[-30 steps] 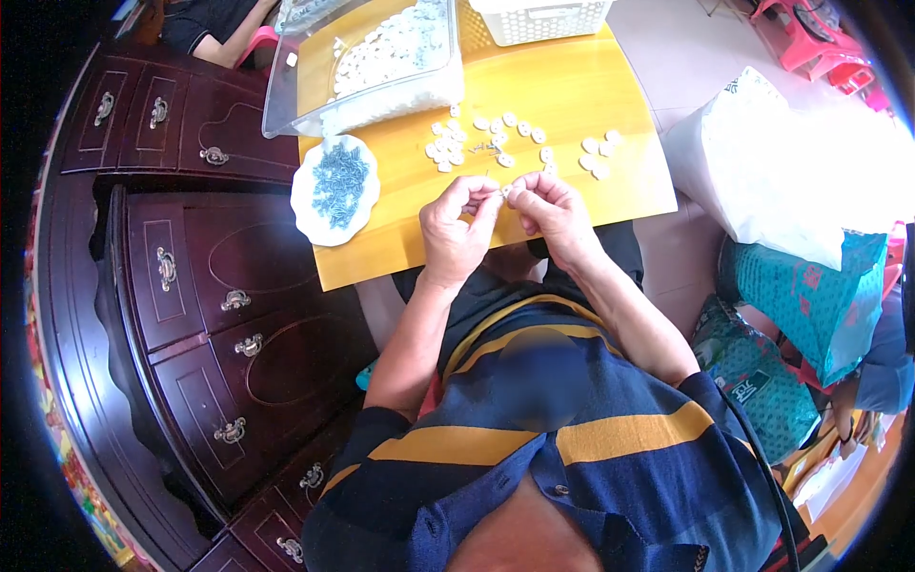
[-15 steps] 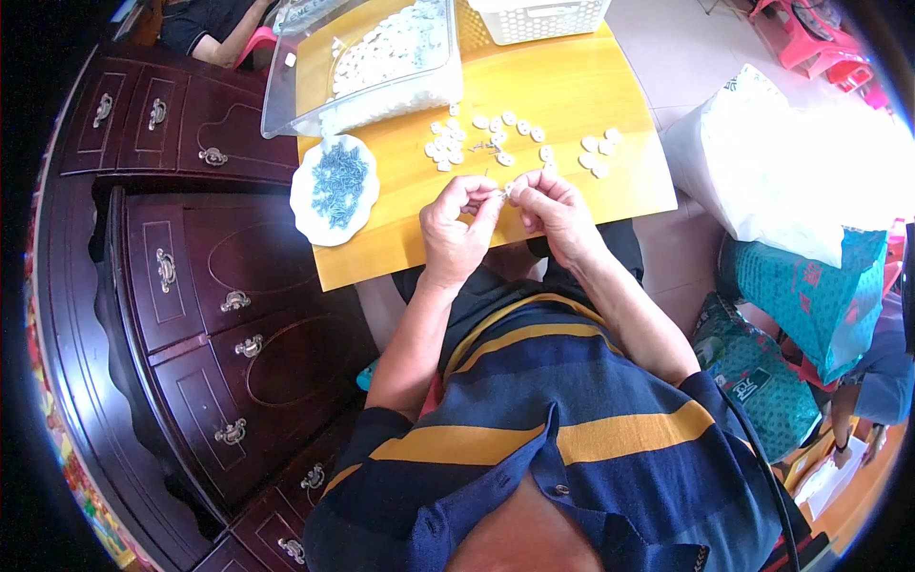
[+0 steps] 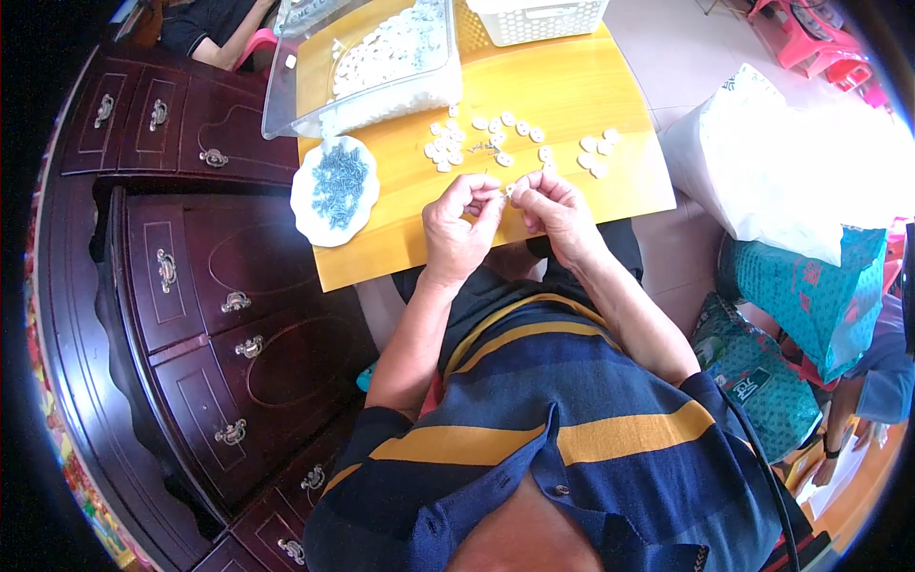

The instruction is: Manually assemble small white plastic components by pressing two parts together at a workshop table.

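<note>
Over the near edge of the yellow table [image 3: 400, 250], my left hand [image 3: 461, 227] and my right hand [image 3: 560, 214] meet fingertip to fingertip. My right thumb and forefinger pinch a small white piece [image 3: 509, 191], mostly covered by the fingers. The left hand is closed in a pinch too, against the same spot; what it grips is too small to make out. Just beyond the hands lie several small white round pieces with holes [image 3: 444, 148] and a few thin metal nails or pins [image 3: 484, 148]. A smaller group of white pieces [image 3: 599, 153] lies to the right.
A scalloped white plate [image 3: 303, 205] of small blue-grey metal pins stands at left. Behind it is a clear plastic bin [image 3: 278, 100] of white pieces; a white perforated basket [image 3: 543, 27] is beside it. Dark drawers [image 3: 219, 276] flank the left, bags [image 3: 801, 296] the right. Another person's hand [image 3: 827, 467] handles paper.
My hands stay almost in place, with only slight finger movement at the pinched piece. At the lower right, the other person's hand has shifted over the paper.
</note>
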A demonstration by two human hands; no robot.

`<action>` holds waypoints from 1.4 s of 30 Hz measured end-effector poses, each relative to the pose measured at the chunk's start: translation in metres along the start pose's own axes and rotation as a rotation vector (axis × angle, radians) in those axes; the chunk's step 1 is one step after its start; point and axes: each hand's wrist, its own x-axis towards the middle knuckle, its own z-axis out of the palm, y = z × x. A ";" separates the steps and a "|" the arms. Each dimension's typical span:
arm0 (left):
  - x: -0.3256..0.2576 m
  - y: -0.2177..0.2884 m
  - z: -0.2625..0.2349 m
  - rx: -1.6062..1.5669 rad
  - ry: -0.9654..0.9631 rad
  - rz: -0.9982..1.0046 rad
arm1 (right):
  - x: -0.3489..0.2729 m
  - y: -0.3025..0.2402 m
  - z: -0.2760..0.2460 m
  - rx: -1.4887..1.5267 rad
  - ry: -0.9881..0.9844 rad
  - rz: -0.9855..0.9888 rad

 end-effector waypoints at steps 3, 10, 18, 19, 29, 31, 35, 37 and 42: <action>0.000 0.003 0.000 0.000 -0.014 -0.015 | 0.000 0.000 -0.001 -0.003 0.003 0.001; 0.001 0.006 -0.001 0.036 -0.046 -0.007 | 0.002 0.002 -0.004 -0.092 -0.011 -0.042; 0.005 0.010 -0.003 0.068 -0.090 0.028 | 0.001 0.000 -0.005 -0.129 -0.037 -0.038; 0.005 0.010 -0.003 0.077 -0.102 0.038 | 0.001 0.001 -0.005 -0.121 -0.027 -0.033; 0.001 0.013 -0.009 0.005 -0.171 -0.144 | -0.006 0.002 -0.005 -0.016 0.000 0.042; 0.003 0.009 -0.019 0.009 -0.180 -0.146 | -0.006 -0.001 -0.011 -0.041 0.009 0.023; 0.010 -0.022 -0.050 0.195 -0.063 -0.193 | -0.002 -0.007 -0.021 -0.026 0.024 -0.029; 0.017 -0.029 -0.058 0.273 -0.003 -0.144 | -0.001 -0.008 -0.024 -0.024 0.030 -0.036; 0.024 -0.043 -0.060 0.376 -0.013 -0.056 | -0.003 -0.010 -0.022 0.023 0.037 -0.039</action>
